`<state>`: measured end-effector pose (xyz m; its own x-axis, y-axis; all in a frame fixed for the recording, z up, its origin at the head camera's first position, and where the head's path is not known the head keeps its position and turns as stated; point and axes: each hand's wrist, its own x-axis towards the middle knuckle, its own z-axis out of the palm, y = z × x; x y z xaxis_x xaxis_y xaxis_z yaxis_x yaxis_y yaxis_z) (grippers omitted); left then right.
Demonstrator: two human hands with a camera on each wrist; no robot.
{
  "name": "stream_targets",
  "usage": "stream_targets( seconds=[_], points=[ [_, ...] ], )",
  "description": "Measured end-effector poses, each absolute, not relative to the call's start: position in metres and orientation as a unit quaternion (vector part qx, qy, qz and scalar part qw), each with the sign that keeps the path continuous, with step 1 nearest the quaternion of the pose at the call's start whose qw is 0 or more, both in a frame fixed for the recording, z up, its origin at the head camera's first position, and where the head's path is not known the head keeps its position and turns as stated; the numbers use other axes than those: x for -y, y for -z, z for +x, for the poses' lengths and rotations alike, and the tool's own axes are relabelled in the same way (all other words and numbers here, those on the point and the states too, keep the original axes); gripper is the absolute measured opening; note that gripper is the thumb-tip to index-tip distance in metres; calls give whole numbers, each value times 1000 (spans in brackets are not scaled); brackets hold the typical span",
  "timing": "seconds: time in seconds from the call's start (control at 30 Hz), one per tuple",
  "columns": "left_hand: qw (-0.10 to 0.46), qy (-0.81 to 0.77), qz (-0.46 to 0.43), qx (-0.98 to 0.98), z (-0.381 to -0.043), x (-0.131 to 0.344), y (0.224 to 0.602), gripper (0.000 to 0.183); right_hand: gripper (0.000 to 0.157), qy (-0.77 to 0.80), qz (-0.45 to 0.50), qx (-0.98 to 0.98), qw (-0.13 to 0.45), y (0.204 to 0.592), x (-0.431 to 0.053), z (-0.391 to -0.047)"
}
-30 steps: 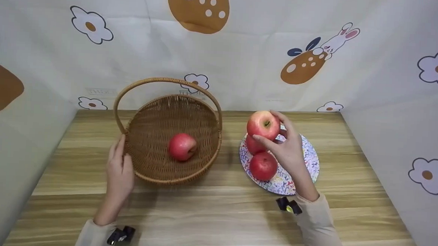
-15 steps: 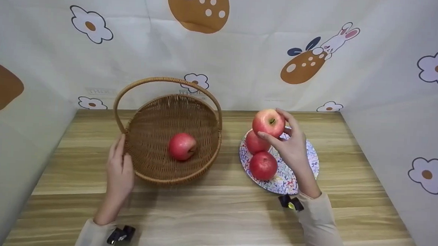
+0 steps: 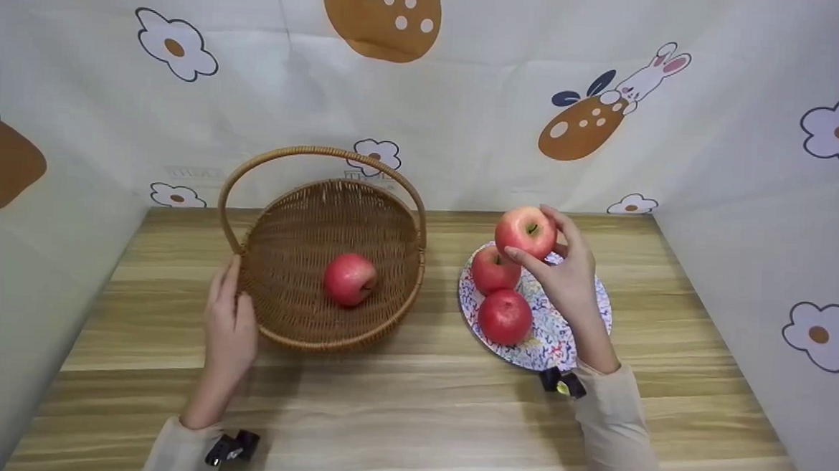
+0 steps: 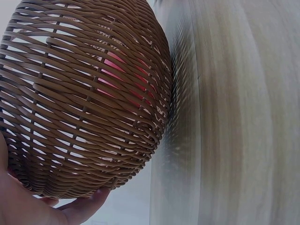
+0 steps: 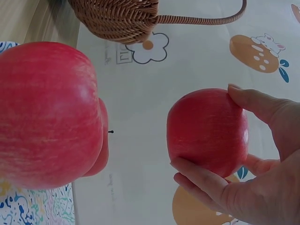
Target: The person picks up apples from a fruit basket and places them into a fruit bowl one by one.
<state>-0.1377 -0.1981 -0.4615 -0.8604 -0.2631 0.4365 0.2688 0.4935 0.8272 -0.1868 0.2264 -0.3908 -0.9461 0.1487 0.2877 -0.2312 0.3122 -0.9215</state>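
Observation:
My right hand [image 3: 568,275] holds a red apple [image 3: 526,232] between thumb and fingers, raised over the back of the patterned plate [image 3: 550,346]. The right wrist view shows the same apple [image 5: 207,131] from the side, apart from the others. Two more apples sit on the plate: one behind [image 3: 495,272] and one in front [image 3: 506,317]. On the left stands a round wicker basket [image 3: 298,229] with an arched handle; a single apple [image 3: 350,280] lies inside it. My left hand [image 3: 231,326] grips the basket's left side near the handle's foot, thumb and fingers at the weave.
The wood-grain table [image 3: 410,422] carries the basket and the plate, with a strip of table between them. A pale printed cloth [image 3: 483,110] rises behind the table and along both sides. The basket's handle [image 3: 320,151] arches high above its rim.
My right hand has shifted right and slightly up with its apple, so the rear apple on the plate shows more fully. The left hand and basket have stayed in place.

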Motion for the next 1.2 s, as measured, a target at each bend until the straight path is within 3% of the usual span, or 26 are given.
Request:
stream_targets(
  seconds=[1.2],
  points=[
    [249,501,13,828,-136,197,459,55,71,-549,-23,815,183,410,-253,-208]
  ],
)
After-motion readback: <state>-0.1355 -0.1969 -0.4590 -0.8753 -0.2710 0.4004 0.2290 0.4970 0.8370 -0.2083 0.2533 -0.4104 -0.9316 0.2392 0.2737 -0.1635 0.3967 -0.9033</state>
